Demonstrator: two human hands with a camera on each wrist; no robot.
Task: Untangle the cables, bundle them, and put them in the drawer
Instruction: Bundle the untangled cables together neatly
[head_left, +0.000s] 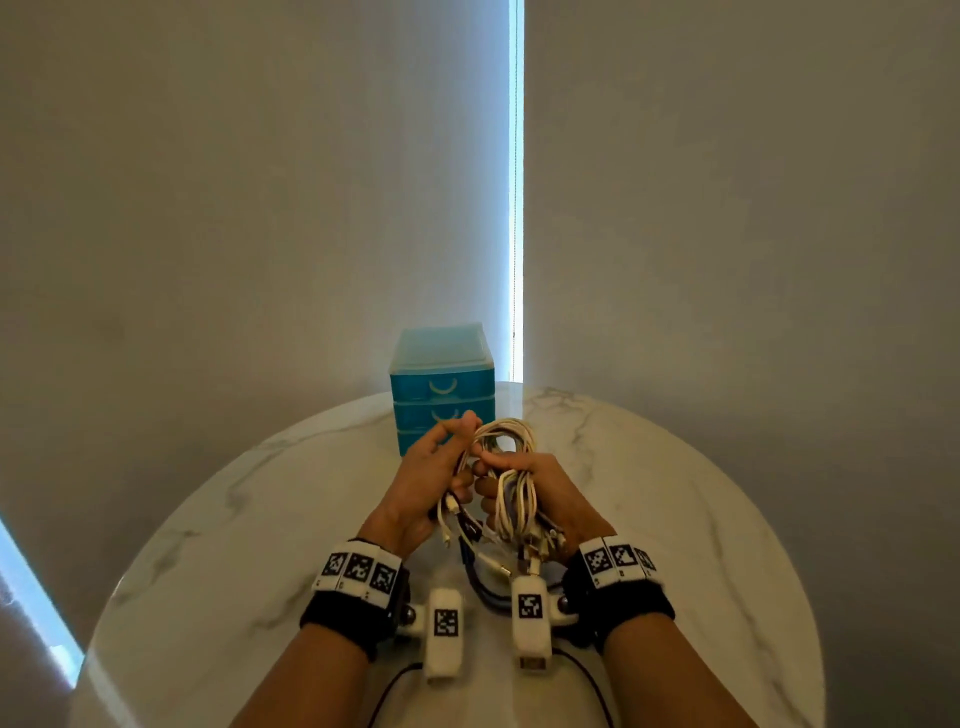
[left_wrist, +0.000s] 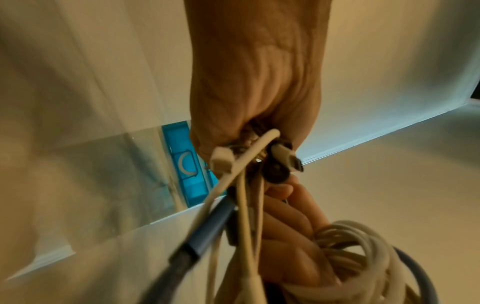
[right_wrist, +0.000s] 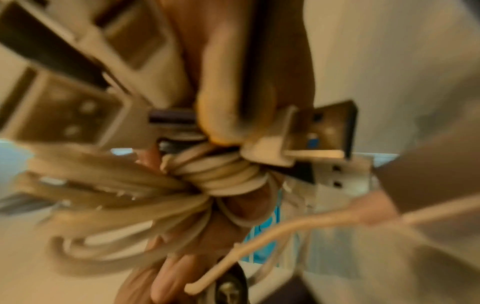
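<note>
Both hands hold one bundle of white and dark cables above the marble table, just in front of the blue drawer unit. My left hand grips several strands, its fingers curled round them. My right hand is wrapped round the coiled white loops. Loose ends with plugs hang down toward my wrists. In the left wrist view, cable ends and plugs stick out of the left fist. The right wrist view is blurred and shows coiled white cable and USB plugs. The three drawers look closed.
The drawer unit stands at the table's far edge against a grey wall. A bright vertical strip of window runs up behind it. Wrist-camera mounts and their leads sit under my forearms.
</note>
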